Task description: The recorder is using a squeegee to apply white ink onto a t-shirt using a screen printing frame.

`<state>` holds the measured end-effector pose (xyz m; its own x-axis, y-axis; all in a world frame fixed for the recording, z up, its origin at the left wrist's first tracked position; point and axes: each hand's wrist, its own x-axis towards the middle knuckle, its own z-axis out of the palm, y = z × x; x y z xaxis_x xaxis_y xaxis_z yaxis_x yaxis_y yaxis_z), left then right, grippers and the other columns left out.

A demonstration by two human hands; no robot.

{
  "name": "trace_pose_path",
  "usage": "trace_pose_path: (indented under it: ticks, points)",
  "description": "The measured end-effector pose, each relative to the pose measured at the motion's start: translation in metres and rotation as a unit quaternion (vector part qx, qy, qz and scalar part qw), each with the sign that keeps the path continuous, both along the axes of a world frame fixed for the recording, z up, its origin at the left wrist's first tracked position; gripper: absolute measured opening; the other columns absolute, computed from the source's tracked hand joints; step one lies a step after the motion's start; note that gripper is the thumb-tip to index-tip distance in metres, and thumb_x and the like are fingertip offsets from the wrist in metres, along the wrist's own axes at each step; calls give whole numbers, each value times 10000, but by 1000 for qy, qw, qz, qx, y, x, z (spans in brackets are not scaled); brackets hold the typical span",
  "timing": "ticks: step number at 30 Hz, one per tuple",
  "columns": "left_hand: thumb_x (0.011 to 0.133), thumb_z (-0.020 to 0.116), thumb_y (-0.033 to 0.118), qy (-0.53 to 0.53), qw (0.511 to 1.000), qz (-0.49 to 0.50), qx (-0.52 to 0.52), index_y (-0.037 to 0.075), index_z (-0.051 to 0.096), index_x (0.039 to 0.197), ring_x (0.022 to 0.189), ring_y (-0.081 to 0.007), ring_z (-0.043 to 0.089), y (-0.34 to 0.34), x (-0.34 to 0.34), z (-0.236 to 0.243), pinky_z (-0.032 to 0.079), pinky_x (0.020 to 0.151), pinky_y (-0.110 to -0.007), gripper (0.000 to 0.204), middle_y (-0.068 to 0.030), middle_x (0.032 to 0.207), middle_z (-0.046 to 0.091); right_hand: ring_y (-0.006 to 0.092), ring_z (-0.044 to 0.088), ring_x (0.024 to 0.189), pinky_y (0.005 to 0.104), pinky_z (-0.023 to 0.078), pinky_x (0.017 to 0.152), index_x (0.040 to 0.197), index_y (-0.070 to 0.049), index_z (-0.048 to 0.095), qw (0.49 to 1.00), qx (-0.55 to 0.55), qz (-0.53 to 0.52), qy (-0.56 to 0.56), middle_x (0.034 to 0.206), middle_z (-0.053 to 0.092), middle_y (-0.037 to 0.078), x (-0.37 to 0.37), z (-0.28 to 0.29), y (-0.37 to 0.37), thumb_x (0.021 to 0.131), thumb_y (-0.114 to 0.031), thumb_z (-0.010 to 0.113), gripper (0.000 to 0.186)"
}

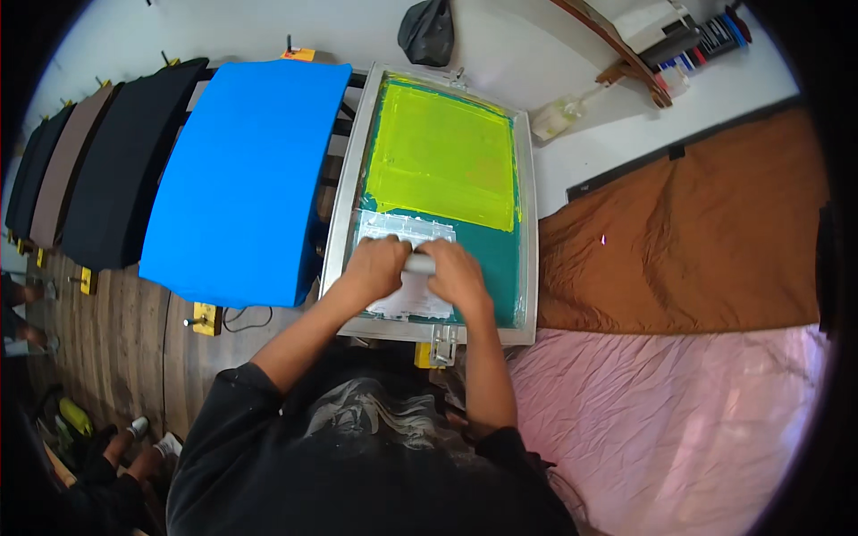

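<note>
My left hand (pixel 378 267) and my right hand (pixel 454 272) are closed side by side on a pale grey rounded handle (pixel 419 263). Its working end is hidden by my hands, so its exact kind is unclear. Beneath them is a screen-printing frame (pixel 529 214) with a metal rim and green mesh. Bright yellow-green ink (pixel 442 156) covers a large rectangle on its far half. A whitish, tape-like patch (pixel 411 299) lies on the near half, around and below the handle. At the near rim sits a metal clamp (pixel 441 344).
Left of the frame is a board covered in blue fabric (pixel 246 179); black (pixel 125 174) and brown covered boards continue leftward. Brown cloth (pixel 688 232) and pink cloth (pixel 661 420) spread at right. A black bag (pixel 426 34) hangs behind. Other people's legs (pixel 134 451) show at lower left.
</note>
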<state>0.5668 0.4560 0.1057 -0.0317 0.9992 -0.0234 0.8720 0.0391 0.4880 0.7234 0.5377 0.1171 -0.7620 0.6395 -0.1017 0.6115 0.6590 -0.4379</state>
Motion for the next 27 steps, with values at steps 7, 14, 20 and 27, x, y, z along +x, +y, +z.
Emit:
trace_pose_path:
  ticks: [7, 14, 20, 27]
  points:
    - [688, 653, 1, 2, 1000, 0, -11, 39, 660, 899, 818, -349, 670, 19, -2, -17, 551, 741, -421, 215, -169, 901, 665, 357, 602, 1010, 463, 511, 836, 1047, -110, 687, 997, -51, -37, -47, 1044, 641, 137, -6, -21, 17, 705, -10, 629, 361]
    - [682, 621, -46, 11, 1000, -13, -12, 46, 692, 992, 783, -357, 671, -14, 12, -17, 551, 721, -419, 331, -165, 893, 667, 380, 574, 989, 432, 473, 893, 1014, -16, 678, 999, -33, -39, -5, 999, 637, 176, 8, -21, -20, 645, 11, 607, 376]
    - [679, 648, 1, 21, 990, -58, -126, 53, 694, 952, 809, -360, 672, -45, 32, 7, 549, 750, -421, 282, -174, 861, 677, 382, 610, 962, 453, 511, 855, 967, -49, 713, 996, -86, -7, -38, 978, 664, 192, 32, -11, -45, 634, -18, 645, 341]
    - [720, 684, 54, -13, 988, -11, -155, 42, 686, 914, 909, -357, 675, -2, 12, 17, 553, 785, -429, 194, -208, 930, 685, 381, 648, 880, 473, 527, 770, 954, -82, 695, 997, -66, 17, -45, 889, 679, 189, 12, 3, -2, 668, -47, 605, 302]
